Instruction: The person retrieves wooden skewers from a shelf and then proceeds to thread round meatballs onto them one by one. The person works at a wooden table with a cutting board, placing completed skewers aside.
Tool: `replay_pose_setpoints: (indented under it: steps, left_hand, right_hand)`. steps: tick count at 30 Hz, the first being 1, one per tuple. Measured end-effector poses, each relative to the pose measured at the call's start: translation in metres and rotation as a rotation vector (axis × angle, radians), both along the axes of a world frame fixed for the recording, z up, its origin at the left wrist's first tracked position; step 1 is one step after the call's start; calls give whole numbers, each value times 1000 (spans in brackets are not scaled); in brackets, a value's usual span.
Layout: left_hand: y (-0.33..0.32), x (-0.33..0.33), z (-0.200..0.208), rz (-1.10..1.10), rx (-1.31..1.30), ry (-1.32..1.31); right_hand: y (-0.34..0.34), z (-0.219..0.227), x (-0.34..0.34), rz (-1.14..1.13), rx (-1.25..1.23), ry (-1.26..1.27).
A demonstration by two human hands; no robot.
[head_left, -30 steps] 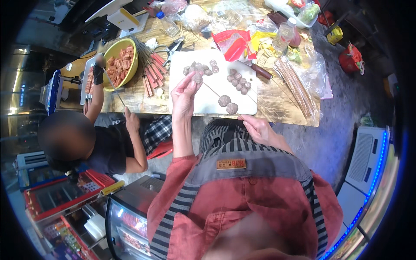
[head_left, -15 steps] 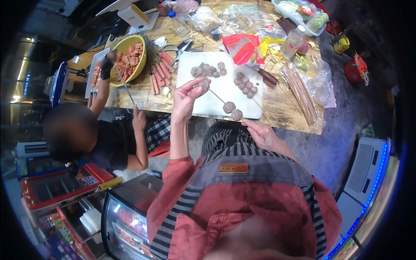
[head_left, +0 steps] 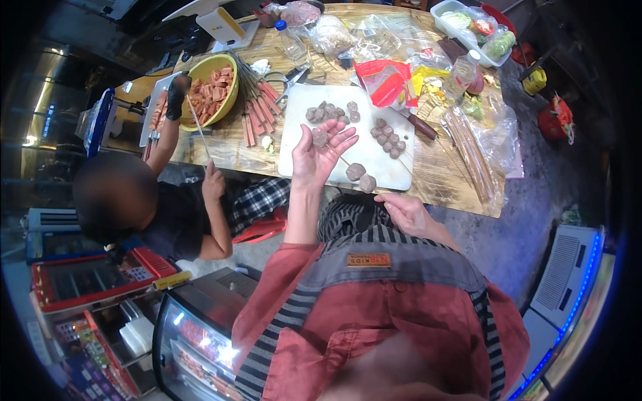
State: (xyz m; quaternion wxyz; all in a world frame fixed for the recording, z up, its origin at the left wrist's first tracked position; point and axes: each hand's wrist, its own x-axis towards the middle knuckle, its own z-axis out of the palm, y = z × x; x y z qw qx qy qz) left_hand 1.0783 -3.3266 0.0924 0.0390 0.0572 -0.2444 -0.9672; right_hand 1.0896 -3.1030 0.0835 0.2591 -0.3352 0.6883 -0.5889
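Observation:
My left hand (head_left: 314, 158) is palm up over the cutting board, its fingers loosely spread around a grey-brown meatball (head_left: 320, 139) that rests on them. My right hand (head_left: 410, 215), at the table's front edge, pinches the lower end of a thin wooden skewer (head_left: 344, 160). Two meatballs (head_left: 355, 172) are threaded near that end, and the tip points toward my left palm. Whether it enters the held ball, I cannot tell. On the white cutting board (head_left: 294, 134) lie loose meatballs (head_left: 325, 112) at the back and a filled meatball skewer (head_left: 388, 139) at the right.
A knife handle (head_left: 422, 125) and a red package (head_left: 384, 81) overlap the board's right side. Scissors (head_left: 289, 78), meat skewers (head_left: 259, 119) and a yellow bowl of meat (head_left: 231, 100) stand left. A co-worker (head_left: 177, 217) holds a stick there. Bundled skewers (head_left: 467, 154) lie right.
The fingers of my left hand have gone from pinching the meatball to spreading under it, palm turned up. My right hand keeps its grip on the skewer. The view has shifted slightly.

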Motion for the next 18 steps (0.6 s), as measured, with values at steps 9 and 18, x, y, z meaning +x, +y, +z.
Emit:
replay_pose_setpoints:
  steps: [9,18]
  left_hand:
    - [7,-8,-5,64,39,-47]
    - [17,-4,-6,85,-59,-37]
  right_hand:
    - [-4,2,4,-36,39,75]
    - [-3,0,7,-31,67,42]
